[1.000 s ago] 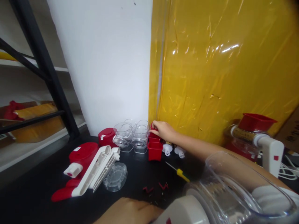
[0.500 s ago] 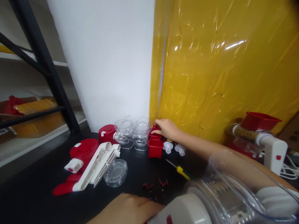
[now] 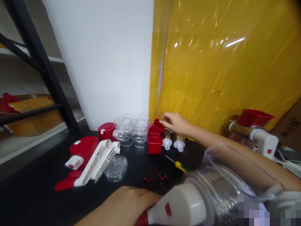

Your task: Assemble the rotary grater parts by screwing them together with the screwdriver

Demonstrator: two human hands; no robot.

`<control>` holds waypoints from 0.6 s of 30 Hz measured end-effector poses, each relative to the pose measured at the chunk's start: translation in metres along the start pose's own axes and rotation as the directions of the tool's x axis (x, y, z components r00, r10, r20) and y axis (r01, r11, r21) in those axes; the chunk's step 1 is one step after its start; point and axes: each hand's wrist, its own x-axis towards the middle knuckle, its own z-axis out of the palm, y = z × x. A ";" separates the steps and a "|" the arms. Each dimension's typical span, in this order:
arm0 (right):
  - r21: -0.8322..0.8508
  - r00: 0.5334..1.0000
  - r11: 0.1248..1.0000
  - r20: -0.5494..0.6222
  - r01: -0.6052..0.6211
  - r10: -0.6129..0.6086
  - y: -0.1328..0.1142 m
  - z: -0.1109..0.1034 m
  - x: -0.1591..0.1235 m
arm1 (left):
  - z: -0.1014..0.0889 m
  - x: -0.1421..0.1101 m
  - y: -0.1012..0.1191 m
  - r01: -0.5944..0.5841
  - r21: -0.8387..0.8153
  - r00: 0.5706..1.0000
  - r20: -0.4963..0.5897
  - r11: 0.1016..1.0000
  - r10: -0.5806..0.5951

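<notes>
At the bottom, my left hand is closed around the red end of the crank handle of a rotary drum grater. The grater lies close to me, with a white crank and a clear housing over a metal drum. At the back of the table my right hand pinches the rim of a tilted red food pusher. A second red food pusher stands just in front of it. Two metal grater drums with white hubs lie beneath and beside my right hand.
Clear grater housings stand left of the red pushers. Red bases, white cranks and a clear disc lie at left. A screwdriver and small red pieces lie mid-table. An assembled grater stands at right.
My right hand has lifted slightly, and the rear red pusher now tilts toward it, with the grater drums more exposed. My left hand stays on the crank handle. The view has shifted slightly.
</notes>
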 end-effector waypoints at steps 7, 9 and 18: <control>0.178 0.966 0.969 -0.165 -0.171 0.201 -0.023 -0.084 -0.079 | -0.014 -0.007 0.005 0.020 0.003 0.999 -0.051 1.000 -0.019; 0.215 0.933 0.949 -0.230 -0.228 0.277 -0.035 -0.099 -0.114 | -0.018 -0.010 0.011 0.002 0.015 0.994 -0.110 1.000 -0.001; 0.831 0.816 0.492 -0.082 -0.261 0.572 -0.090 -0.042 -0.221 | 0.025 0.007 0.055 -0.121 0.025 0.911 -0.395 0.992 0.121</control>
